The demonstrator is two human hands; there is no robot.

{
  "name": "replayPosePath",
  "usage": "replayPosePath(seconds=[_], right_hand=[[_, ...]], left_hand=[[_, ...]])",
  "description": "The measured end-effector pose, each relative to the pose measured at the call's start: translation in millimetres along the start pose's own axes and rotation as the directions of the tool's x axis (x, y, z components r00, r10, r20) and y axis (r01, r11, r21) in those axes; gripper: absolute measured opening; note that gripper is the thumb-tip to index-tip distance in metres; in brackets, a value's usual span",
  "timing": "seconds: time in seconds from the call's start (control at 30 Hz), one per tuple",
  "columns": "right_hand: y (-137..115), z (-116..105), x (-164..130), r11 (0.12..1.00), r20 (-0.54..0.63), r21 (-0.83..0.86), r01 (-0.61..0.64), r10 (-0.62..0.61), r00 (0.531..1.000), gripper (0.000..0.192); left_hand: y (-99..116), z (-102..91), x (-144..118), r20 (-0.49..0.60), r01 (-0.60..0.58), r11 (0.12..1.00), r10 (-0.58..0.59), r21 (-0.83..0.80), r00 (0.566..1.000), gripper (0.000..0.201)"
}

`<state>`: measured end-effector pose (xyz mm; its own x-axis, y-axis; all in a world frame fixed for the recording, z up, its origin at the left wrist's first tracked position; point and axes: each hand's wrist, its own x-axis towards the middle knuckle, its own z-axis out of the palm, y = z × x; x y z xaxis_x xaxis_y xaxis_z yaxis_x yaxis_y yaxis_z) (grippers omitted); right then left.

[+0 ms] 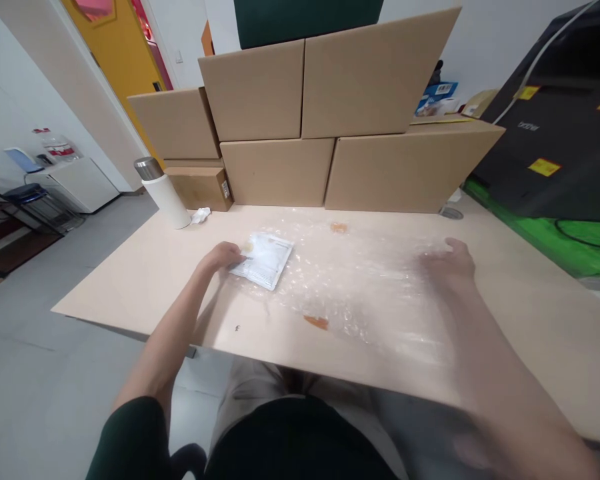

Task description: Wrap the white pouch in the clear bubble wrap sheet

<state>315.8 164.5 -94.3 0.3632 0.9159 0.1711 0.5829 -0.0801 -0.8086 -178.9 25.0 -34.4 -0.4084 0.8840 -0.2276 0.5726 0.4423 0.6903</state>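
Observation:
A clear sheet of bubble wrap (340, 267) lies spread across the table, with bits of brown tape on it. On its left end rests a flat, pale blue-white packet (265, 260). My left hand (225, 255) is closed at the packet's left edge, thumb on top; whether it also grips the wrap beneath, I cannot tell. At the sheet's right end, my right hand (450, 263) has its fingers closed on the bubble wrap. That hand is smeared by motion, and the wrap near it looks stretched and blurred.
Cardboard boxes (277, 173) are stacked along the table's back edge. A white bottle (166, 197) with a steel cap stands at the back left, beside a crumpled tissue (201, 215). A roll of clear tape (451, 213) lies back right. A large dark case (555, 133) is beyond the table.

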Motion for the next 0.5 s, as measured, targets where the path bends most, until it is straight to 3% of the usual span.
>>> replayPosePath(seconds=[0.1,0.17,0.23,0.3,0.33,0.4,0.5], right_hand=[[-17,-8,-10,0.991,-0.042,-0.131,-0.012,0.007,0.999,0.072],[-37,-11,-22,0.977,-0.108,-0.165,0.138,-0.157,0.982,0.063],[-63,-7,-44,0.939,-0.085,-0.074,0.335,-0.340,0.936,0.054],[-92,5,-76,0.872,0.072,0.175,0.458,-0.475,0.877,0.044],[-105,15,-95,0.829,0.185,0.311,0.464,-0.532,0.826,0.038],[-128,38,-135,0.756,0.385,0.499,0.424,-0.632,0.672,0.030],[-148,70,-190,0.694,0.542,0.552,0.462,-0.720,0.434,0.035]], left_hand=[[-3,3.8,3,-0.032,0.024,0.999,-0.025,-0.021,0.999,0.031],[-6,6.5,-1,-0.090,0.038,0.998,-0.043,-0.049,0.995,0.036],[-10,9.1,-10,-0.127,0.050,0.996,-0.059,-0.077,0.990,0.045],[-14,11.5,-23,-0.113,0.052,0.994,-0.062,-0.092,0.992,0.042],[-16,12.6,-31,-0.095,0.050,0.994,-0.059,-0.095,0.994,0.037],[-21,14.7,-48,-0.063,0.020,0.994,-0.027,-0.108,0.998,0.031],[-26,17.6,-73,-0.086,-0.044,0.980,0.028,-0.194,0.996,0.031]])
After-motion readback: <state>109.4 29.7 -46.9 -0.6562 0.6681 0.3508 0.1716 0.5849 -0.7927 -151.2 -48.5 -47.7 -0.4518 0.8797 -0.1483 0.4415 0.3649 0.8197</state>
